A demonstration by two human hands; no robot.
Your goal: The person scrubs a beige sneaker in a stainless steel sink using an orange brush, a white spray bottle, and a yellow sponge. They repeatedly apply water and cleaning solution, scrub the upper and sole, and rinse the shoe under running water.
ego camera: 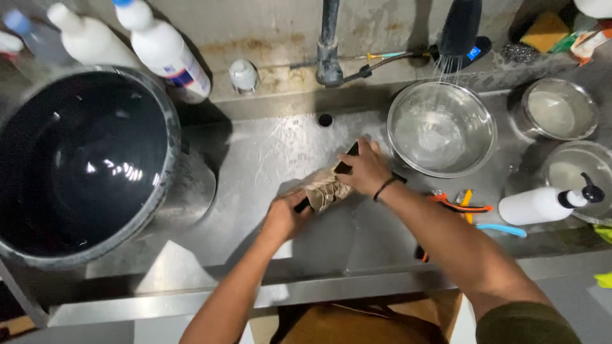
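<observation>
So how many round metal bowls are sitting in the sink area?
3: one bowl under the running sprayer, one at the far right edge, one below it behind the pump bottle. Others may sit out of frame.

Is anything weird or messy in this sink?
Yes: the black spray head pours water into the round steel bowl while both hands are elsewhere. The white pump bottle lies on its side beside orange-handled pliers.

dim, glare on steel, edges warped
</observation>
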